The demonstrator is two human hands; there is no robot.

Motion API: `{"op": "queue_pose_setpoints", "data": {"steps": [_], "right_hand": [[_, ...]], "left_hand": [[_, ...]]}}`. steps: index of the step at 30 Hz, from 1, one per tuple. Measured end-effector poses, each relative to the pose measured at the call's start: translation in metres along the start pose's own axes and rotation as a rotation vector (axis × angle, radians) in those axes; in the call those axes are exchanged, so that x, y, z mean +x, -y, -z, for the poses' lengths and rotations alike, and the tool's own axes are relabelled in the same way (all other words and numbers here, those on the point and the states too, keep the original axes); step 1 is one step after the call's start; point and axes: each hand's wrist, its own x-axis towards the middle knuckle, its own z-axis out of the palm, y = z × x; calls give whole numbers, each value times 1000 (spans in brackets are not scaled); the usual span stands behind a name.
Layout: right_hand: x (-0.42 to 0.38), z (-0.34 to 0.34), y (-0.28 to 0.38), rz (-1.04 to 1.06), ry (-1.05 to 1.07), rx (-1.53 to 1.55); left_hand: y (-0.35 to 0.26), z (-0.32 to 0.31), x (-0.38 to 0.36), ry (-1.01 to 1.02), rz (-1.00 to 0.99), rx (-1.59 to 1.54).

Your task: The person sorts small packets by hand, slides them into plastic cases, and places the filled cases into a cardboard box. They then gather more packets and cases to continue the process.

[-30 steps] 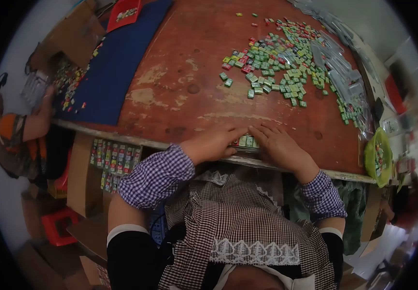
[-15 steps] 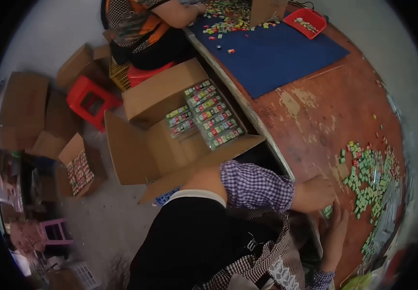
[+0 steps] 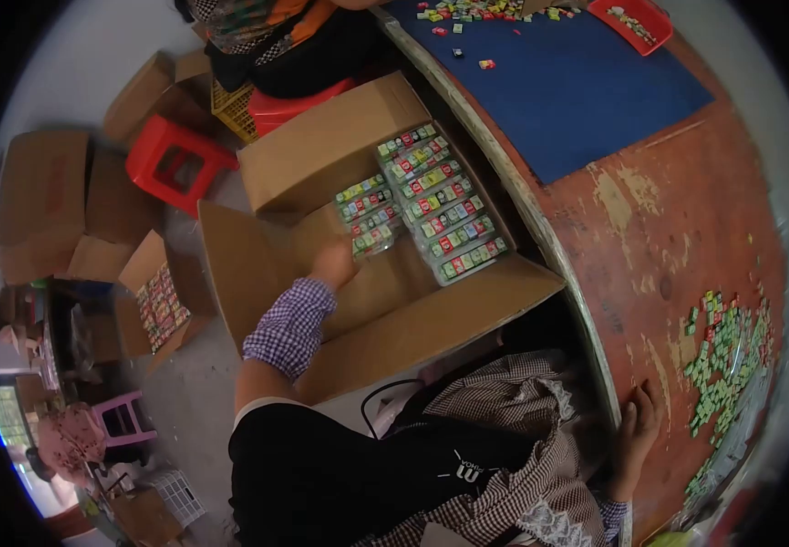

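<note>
Left hand (image 3: 333,264): I saw it inside the carton (image 3: 440,314), at the near end of a glossy clear-plastic pack (image 3: 376,239); whether its fingers were clamped on that pack, I could not tell.
Packs (image 3: 442,201): slim rectangles of green, red and yellow pieces, laid in two columns within the carton, the longer column nearer the table (image 3: 631,264).
Carton: matte brown cardboard, square-cornered, flaps spread.
Right hand (image 3: 639,427): I had it resting on the table by the edge, fingers stretched and slightly apart.
Table: reddish-brown top, worn into pale patches, its border rough.
Loose blocks (image 3: 718,369): tiny rectangles, mostly green, scattered on the table near the right hand.
Cloth (image 3: 586,100): flat, dark blue.
Sleeve cover (image 3: 289,328): gathered checked fabric on the left forearm.
</note>
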Motion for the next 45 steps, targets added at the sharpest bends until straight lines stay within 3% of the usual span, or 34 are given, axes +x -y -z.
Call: {"op": "queue_pose_setpoints", "data": {"steps": [4, 8, 11, 17, 20, 23, 24, 26, 29, 34, 37, 40, 44, 45], "right_hand": [[0, 0, -2, -58, -21, 0], [-2, -3, -9, -65, -39, 14], [0, -3, -4, -85, -63, 32], [1, -4, 2, -86, -77, 25], [1, -2, 4, -101, -71, 12], [1, -3, 1, -94, -74, 7], [1, -3, 2, -91, -79, 3], [4, -4, 7, -52, -64, -66], [2, -2, 11, -121, -83, -36], [40, 11, 31, 222, -58, -128], [92, -4, 35, 369, -92, -234], [144, -10, 19, 407, -184, -365], [155, 22, -42, 57, -89, -519], [140, 26, -60, 59, -144, -511]], "left_hand": [[11, -72, 21, 96, 47, -3], [8, -107, 44, -17, 14, 3], [-9, -101, 39, -122, 83, 68], [-8, -88, 27, -364, -60, -75], [2, -83, 27, -358, 66, -372], [19, -121, 56, -649, 453, -905], [47, -154, 70, -430, 438, -847], [82, -198, 80, -422, 435, -857], [91, -176, 64, -353, 414, -802], [74, -108, 64, -448, 370, -986], [24, -47, 58, -532, 279, -1072], [-52, 14, 58, -544, 58, -1133], [-180, 77, 50, -371, -406, -1139], [-217, 84, 47, -288, -538, -1125]]}}
